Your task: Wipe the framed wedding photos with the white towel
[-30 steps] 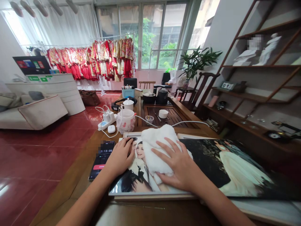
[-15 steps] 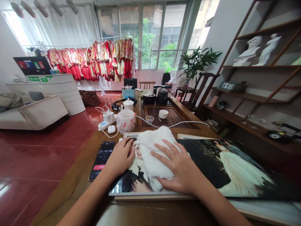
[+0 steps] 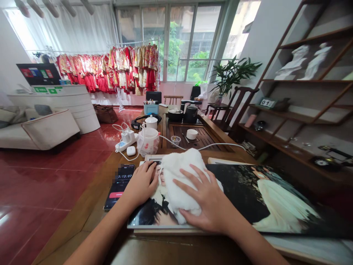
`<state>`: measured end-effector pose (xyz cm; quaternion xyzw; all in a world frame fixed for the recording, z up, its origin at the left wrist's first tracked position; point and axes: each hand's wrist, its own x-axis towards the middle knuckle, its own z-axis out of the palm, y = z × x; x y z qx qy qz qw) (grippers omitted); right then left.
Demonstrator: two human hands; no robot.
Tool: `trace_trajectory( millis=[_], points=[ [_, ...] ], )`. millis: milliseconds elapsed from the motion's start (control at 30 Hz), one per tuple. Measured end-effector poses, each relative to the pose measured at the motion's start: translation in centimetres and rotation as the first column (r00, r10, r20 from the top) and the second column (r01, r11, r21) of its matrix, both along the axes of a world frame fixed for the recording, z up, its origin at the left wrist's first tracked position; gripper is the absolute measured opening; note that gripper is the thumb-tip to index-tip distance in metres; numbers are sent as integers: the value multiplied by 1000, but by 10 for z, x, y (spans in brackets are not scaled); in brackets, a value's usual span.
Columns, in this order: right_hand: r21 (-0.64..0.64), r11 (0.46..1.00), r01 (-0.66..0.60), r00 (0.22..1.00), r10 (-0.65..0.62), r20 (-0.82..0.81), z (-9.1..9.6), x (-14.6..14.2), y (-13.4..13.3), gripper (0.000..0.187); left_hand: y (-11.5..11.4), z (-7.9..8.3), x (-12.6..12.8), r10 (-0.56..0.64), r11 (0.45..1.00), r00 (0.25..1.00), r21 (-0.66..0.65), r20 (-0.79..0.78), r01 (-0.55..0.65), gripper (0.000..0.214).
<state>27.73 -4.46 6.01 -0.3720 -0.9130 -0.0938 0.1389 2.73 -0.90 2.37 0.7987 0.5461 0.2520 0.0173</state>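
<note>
A large framed photo [image 3: 264,198] lies flat on the wooden table [image 3: 93,209] in front of me. A white fluffy cloth [image 3: 179,173] rests on its left part. My right hand [image 3: 205,200] lies on the cloth with fingers spread, pressing it onto the picture. My left hand [image 3: 142,184] rests flat on the photo's left edge, fingers bent over the top corner, holding the frame down. A black phone [image 3: 120,182] showing a timer lies just left of that hand.
Behind the photo stand a white kettle [image 3: 148,141], a teapot [image 3: 150,121], a power strip [image 3: 126,140] with cables, an earbud case [image 3: 131,150] and a tea tray [image 3: 195,136] with a bowl. Wooden shelves [image 3: 300,117] line the right. A sofa [image 3: 41,129] and red floor lie to the left.
My right hand has slid the cloth slightly left and toward me across the photo. The left hand has stayed in place. The phone timer has advanced by a second.
</note>
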Motion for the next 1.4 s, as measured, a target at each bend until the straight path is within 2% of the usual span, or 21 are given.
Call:
trace_trajectory(
  millis=[100, 200, 467, 600, 733, 900, 1000, 1167, 1400],
  points=[
    [-47, 996, -72, 997, 73, 21, 2, -3, -4, 71, -1, 3, 0, -12, 1000, 1000, -9, -8, 12, 38],
    [-56, 995, -80, 996, 81, 22, 2, -3, -4, 72, -1, 4, -1, -21, 1000, 1000, -22, -18, 20, 39],
    [39, 991, 126, 992, -126, -3, -4, 10, 11, 62, 0, -2, -1, 14, 1000, 1000, -27, -9, -15, 41],
    [74, 984, 161, 987, -163, 17, -7, 13, 15, 62, 0, -1, 0, 5, 1000, 1000, -13, -6, -5, 41],
    [65, 992, 108, 993, -110, 37, -5, 7, 8, 63, 0, -2, 0, 7, 1000, 1000, -6, -9, -8, 41],
    [-7, 1000, -28, 996, 29, 84, -2, -1, -3, 70, 1, -2, -1, 1, 1000, 1000, 2, -14, -1, 40],
    [-21, 998, -55, 996, 56, 74, -1, -1, -3, 72, 1, -1, 0, -10, 1000, 1000, -2, -17, 10, 40],
    [-9, 1000, -6, 999, 7, 40, -1, 3, 1, 68, 0, 1, 0, 8, 999, 1000, -31, -28, -9, 42],
    [50, 980, 193, 981, -192, -29, -8, 12, 12, 62, 0, -1, 0, 17, 999, 1000, -33, -3, -17, 42]
  ],
)
